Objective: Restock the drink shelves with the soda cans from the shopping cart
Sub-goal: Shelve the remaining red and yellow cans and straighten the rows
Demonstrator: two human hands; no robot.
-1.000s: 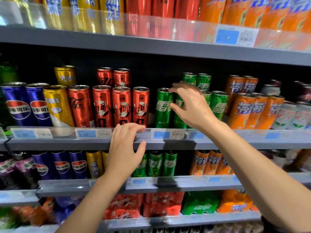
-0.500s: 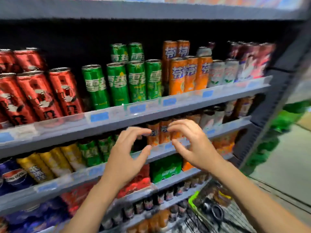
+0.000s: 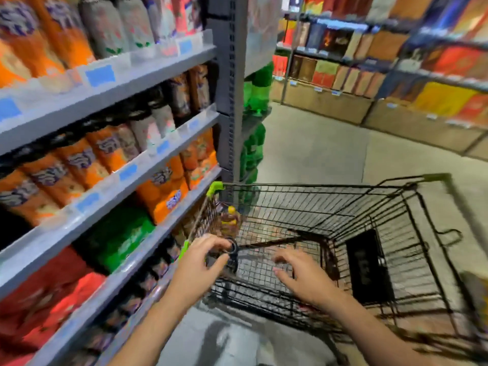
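Your two bare hands reach over the near end of the shopping cart [image 3: 343, 207], and both hold nothing. Your left hand [image 3: 200, 262] has its fingers and thumb curved loosely around a gap, just beside a dark ring-shaped fitting [image 3: 232, 248] on the cart's near left corner; whether it touches the ring is too blurred to tell. Your right hand [image 3: 303, 276] hangs over the basket with its fingers spread and slightly bent, palm down. The cart is a black wire mesh basket with lime-green plastic corner caps [image 3: 215, 187]. Inside, a dark flat panel [image 3: 367, 270] lies against the right side of the mesh floor, and a small yellowish-brown item [image 3: 229, 217] sits in the far left corner, too smeared to identify. No soda cans can be made out in the basket through the blur. To your left, grey metal drink shelves [image 3: 148, 165] with clear plastic lips and blue price tags hold orange cans [image 3: 79, 162] and pale ones on the upper tiers, with shrink-wrapped orange, green and red multipacks lower down. Beyond the grey upright post, green bottles [image 3: 254, 149] stand stacked. Farther right, across the pale concrete floor [image 3: 317, 149], shelves of boxed goods [image 3: 343, 67] line the aisle.
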